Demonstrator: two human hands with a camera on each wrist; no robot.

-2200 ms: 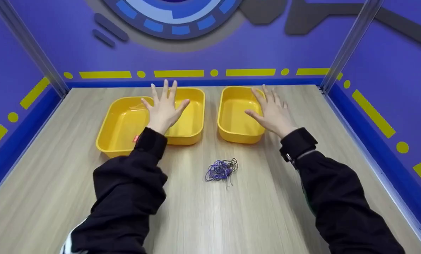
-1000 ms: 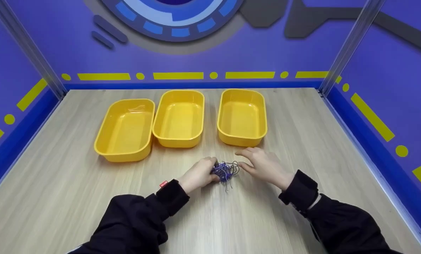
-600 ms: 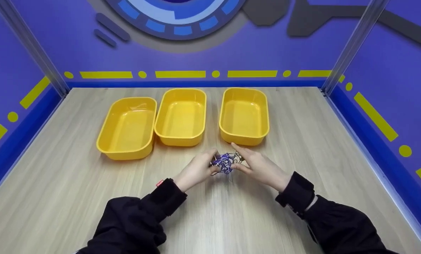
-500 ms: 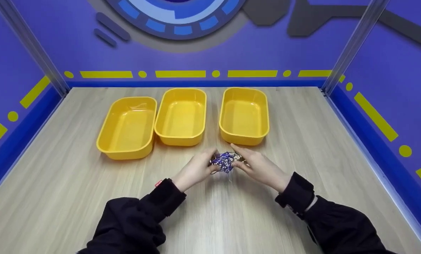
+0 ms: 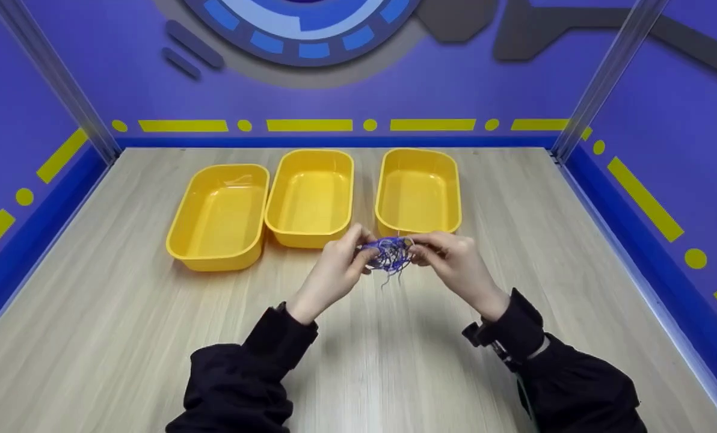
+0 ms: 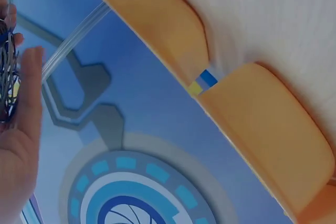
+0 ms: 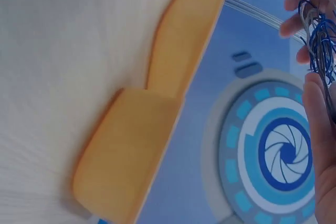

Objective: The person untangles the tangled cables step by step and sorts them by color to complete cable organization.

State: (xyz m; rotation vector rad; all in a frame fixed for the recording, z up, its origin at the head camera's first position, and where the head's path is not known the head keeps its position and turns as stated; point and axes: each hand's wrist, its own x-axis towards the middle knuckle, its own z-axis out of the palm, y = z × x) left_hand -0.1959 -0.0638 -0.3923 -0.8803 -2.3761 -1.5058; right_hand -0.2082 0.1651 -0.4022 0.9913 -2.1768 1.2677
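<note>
A loose tangle of thin blue-purple and dark cords (image 5: 390,255) is held up between both hands, in front of the yellow bins. On its left side my left hand (image 5: 332,273) pinches it between thumb and fingers. My right hand (image 5: 464,267) pinches the other side in the same way. A few cord ends dangle below the bundle. At the left edge of the left wrist view, part of the tangle (image 6: 7,72) lies against the thumb. The right wrist view has the blue and grey cords (image 7: 321,45) at its right edge, beside the fingers.
Behind the hands stand three yellow plastic bins: a left one (image 5: 217,263), a middle one (image 5: 307,239) close beside it, and a right one (image 5: 458,204) set apart. They stand on a light wood tabletop (image 5: 358,373), enclosed by blue printed walls (image 5: 334,102).
Both hands came down from over the bins to the tangle on the table. They took hold of it from either side and lifted it toward the bins.
</note>
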